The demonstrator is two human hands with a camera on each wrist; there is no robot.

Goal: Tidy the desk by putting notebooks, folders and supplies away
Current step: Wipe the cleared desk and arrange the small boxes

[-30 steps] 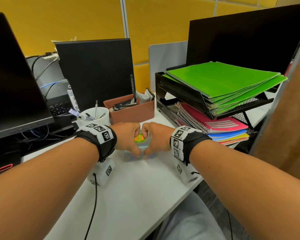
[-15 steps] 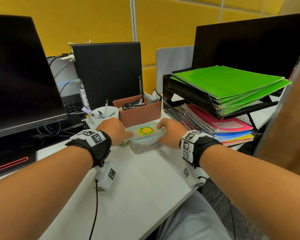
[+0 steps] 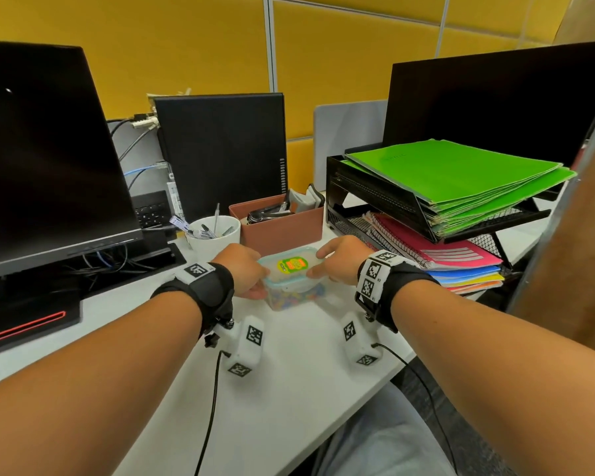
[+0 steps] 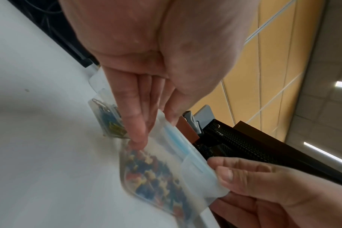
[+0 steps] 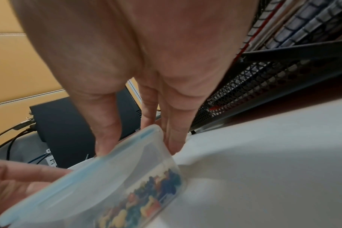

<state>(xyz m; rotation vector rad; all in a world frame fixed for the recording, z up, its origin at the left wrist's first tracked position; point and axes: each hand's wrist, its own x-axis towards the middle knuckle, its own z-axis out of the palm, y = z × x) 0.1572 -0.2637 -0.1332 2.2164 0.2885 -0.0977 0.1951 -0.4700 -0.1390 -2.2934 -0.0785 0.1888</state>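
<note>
A clear plastic container (image 3: pixel 291 269) with a blue-rimmed lid and a green and orange sticker stands on the white desk (image 3: pixel 289 372); colourful pins show through its wall. My left hand (image 3: pixel 251 280) holds its left end, fingers down the side (image 4: pixel 135 123) and thumb over the lid edge. My right hand (image 3: pixel 327 266) grips the right end, thumb on the lid flap (image 4: pixel 224 174), fingers beside the wall (image 5: pixel 172 138). The right wrist view shows the container (image 5: pixel 107 177) close up. Whether its base touches the desk is unclear.
Behind the container are a brown organiser box (image 3: pixel 282 231) and a white mug of pens (image 3: pixel 213 235). A black mesh tray (image 3: pixel 375 201) on the right holds green folders (image 3: pixel 454 180) over notebooks (image 3: pixel 443 255). Monitors flank the desk. A small clear box of binder clips (image 4: pixel 107 120) lies by my left fingers.
My hands have moved apart, from pressing together on the lid's middle to holding the container's two ends. The lid and its sticker now show fully.
</note>
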